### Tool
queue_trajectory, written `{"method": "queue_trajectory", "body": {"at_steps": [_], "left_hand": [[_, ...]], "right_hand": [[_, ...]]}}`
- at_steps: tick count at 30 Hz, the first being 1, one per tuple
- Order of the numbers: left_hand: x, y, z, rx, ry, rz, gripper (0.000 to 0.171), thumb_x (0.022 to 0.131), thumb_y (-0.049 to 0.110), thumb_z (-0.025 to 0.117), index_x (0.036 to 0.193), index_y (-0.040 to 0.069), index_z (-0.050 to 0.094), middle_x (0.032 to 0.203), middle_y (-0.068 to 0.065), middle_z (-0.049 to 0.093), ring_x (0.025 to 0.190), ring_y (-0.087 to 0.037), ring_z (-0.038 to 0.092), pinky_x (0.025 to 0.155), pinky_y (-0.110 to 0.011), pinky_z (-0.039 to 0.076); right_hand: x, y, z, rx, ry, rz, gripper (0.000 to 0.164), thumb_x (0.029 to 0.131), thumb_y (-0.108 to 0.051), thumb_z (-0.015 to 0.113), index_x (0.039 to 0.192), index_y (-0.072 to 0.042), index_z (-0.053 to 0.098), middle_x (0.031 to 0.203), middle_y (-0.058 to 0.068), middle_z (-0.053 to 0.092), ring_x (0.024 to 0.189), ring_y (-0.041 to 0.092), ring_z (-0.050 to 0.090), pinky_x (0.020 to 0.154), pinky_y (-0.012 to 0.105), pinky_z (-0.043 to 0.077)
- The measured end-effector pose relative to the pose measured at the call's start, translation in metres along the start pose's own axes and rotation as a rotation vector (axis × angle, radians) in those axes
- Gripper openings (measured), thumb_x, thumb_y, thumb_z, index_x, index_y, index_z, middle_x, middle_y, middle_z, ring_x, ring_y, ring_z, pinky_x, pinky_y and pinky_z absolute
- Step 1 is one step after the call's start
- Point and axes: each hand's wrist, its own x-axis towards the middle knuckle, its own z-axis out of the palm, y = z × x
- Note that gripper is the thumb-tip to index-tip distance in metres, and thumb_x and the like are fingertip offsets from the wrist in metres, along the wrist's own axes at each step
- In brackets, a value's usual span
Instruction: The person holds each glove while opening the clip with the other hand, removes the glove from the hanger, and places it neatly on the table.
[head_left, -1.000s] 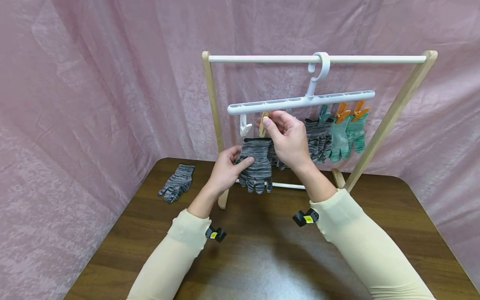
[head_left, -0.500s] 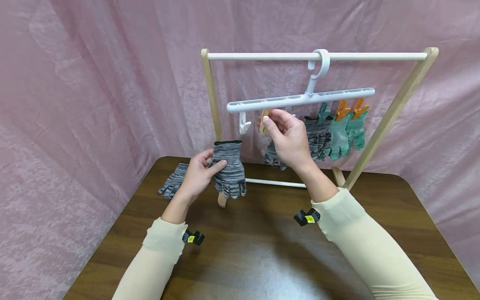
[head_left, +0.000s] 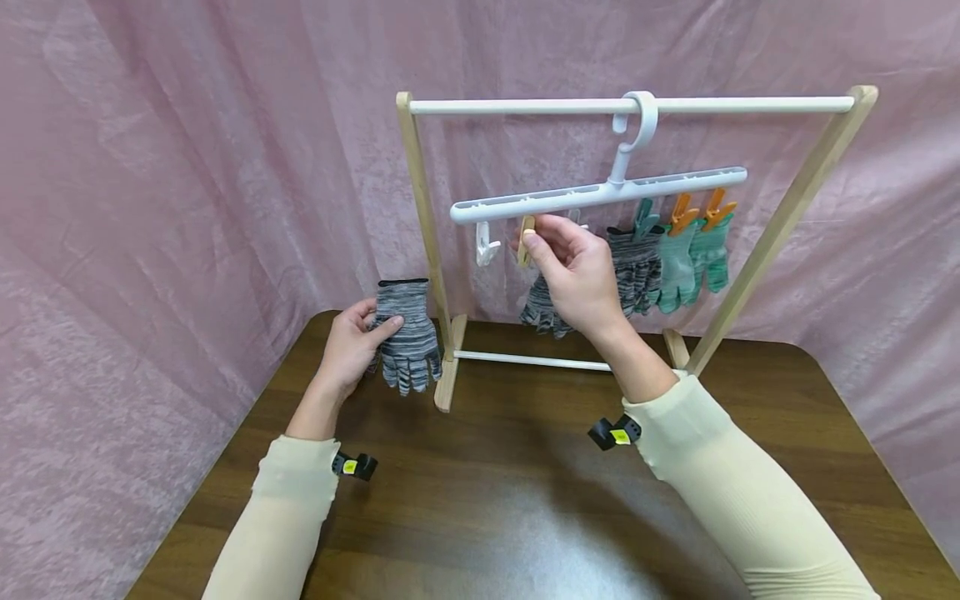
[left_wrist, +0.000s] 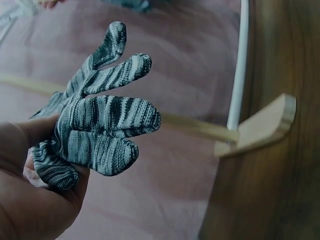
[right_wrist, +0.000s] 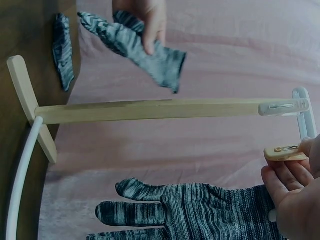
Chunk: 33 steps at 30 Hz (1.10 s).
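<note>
My left hand (head_left: pixel 345 346) pinches a grey-black striped knit glove (head_left: pixel 407 337) between thumb and fingers, its cuff up and fingers hanging down. It is held in the air left of the rack. My right hand (head_left: pixel 581 275) pinches a pale yellow clothespin (head_left: pixel 527 242) under the white hanger (head_left: pixel 525 202). Nothing shows between that clothespin's tips. Behind the right hand hangs another striped glove (head_left: pixel 542 308), partly hidden. A white clip (head_left: pixel 485 246) hangs free at the hanger's left end. Another striped glove (right_wrist: pixel 62 52) lies on the table, seen in the right wrist view.
The hanger hooks over the white rod of a wooden rack (head_left: pixel 422 200). Farther right, a teal clip (head_left: pixel 645 221) holds a striped glove (head_left: pixel 637 271), and orange clips (head_left: pixel 682 217) hold green gloves (head_left: pixel 677 271). A brown table (head_left: pixel 480 500) lies below, with a pink curtain (head_left: pixel 225 167) behind.
My left hand has carried the striped glove leftward, away from the clothespin and past the rack's left post. The right hand has stayed on the yellow clothespin. The head view has shifted slightly.
</note>
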Motion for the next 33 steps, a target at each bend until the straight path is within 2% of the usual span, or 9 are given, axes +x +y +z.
{"method": "queue_trajectory", "body": {"at_steps": [4, 6, 11, 16, 22, 27, 33], "left_hand": [[0.009, -0.012, -0.008, 0.060, -0.009, -0.068, 0.075, 0.104, 0.027, 0.072, 0.162, -0.004, 0.035, 0.169, -0.018, 0.033, 0.155, -0.034, 0.032, 0.125, -0.051, 0.028], [0.016, -0.019, -0.011, 0.078, -0.018, -0.100, 0.076, 0.105, 0.028, 0.072, 0.163, -0.003, 0.034, 0.171, -0.017, 0.030, 0.158, -0.035, 0.025, 0.126, -0.053, 0.024], [0.034, -0.034, -0.012, 0.135, -0.046, -0.142, 0.072, 0.105, 0.027, 0.071, 0.162, -0.003, 0.038, 0.169, -0.021, 0.032, 0.158, -0.038, 0.026, 0.126, -0.055, 0.025], [0.050, -0.047, -0.012, 0.223, -0.089, -0.157, 0.068, 0.107, 0.025, 0.068, 0.161, -0.005, 0.038, 0.167, -0.026, 0.033, 0.155, -0.043, 0.030, 0.123, -0.058, 0.031], [0.067, -0.061, -0.006, 0.275, -0.117, -0.177, 0.065, 0.107, 0.021, 0.067, 0.158, -0.008, 0.040, 0.165, -0.029, 0.036, 0.153, -0.044, 0.033, 0.120, -0.056, 0.036], [0.075, -0.072, 0.000, 0.323, -0.122, -0.208, 0.069, 0.106, 0.020, 0.067, 0.160, -0.008, 0.035, 0.164, -0.030, 0.035, 0.152, -0.046, 0.034, 0.117, -0.057, 0.039], [0.081, -0.084, 0.010, 0.357, -0.104, -0.202, 0.060, 0.103, 0.014, 0.069, 0.152, -0.011, 0.046, 0.158, -0.033, 0.043, 0.147, -0.048, 0.040, 0.114, -0.057, 0.042]], "right_hand": [[0.000, 0.000, 0.000, -0.001, -0.003, 0.005, 0.027, 0.105, -0.005, 0.067, 0.128, 0.010, 0.069, 0.114, 0.029, 0.074, 0.102, 0.028, 0.075, 0.085, 0.029, 0.060], [0.000, 0.001, 0.000, -0.002, -0.004, 0.006, 0.027, 0.105, -0.005, 0.067, 0.128, 0.010, 0.069, 0.114, 0.029, 0.074, 0.103, 0.031, 0.075, 0.085, 0.030, 0.060], [-0.001, 0.002, 0.001, 0.006, -0.004, 0.005, 0.027, 0.105, -0.005, 0.067, 0.128, 0.007, 0.070, 0.114, 0.025, 0.075, 0.105, 0.037, 0.074, 0.084, 0.029, 0.060], [-0.001, 0.002, 0.002, 0.024, 0.002, 0.004, 0.027, 0.105, -0.003, 0.067, 0.129, 0.008, 0.069, 0.115, 0.028, 0.074, 0.104, 0.035, 0.075, 0.085, 0.028, 0.060], [-0.001, 0.002, 0.003, 0.026, 0.009, 0.005, 0.027, 0.105, -0.003, 0.067, 0.128, 0.009, 0.069, 0.115, 0.030, 0.073, 0.105, 0.035, 0.075, 0.086, 0.028, 0.060], [-0.001, 0.002, 0.003, 0.008, 0.011, -0.006, 0.027, 0.105, -0.003, 0.067, 0.128, 0.009, 0.069, 0.114, 0.029, 0.074, 0.105, 0.037, 0.075, 0.086, 0.027, 0.060], [-0.002, 0.001, 0.003, 0.001, 0.015, -0.008, 0.028, 0.104, -0.002, 0.067, 0.129, 0.010, 0.068, 0.114, 0.027, 0.075, 0.104, 0.036, 0.075, 0.085, 0.028, 0.060]]}}
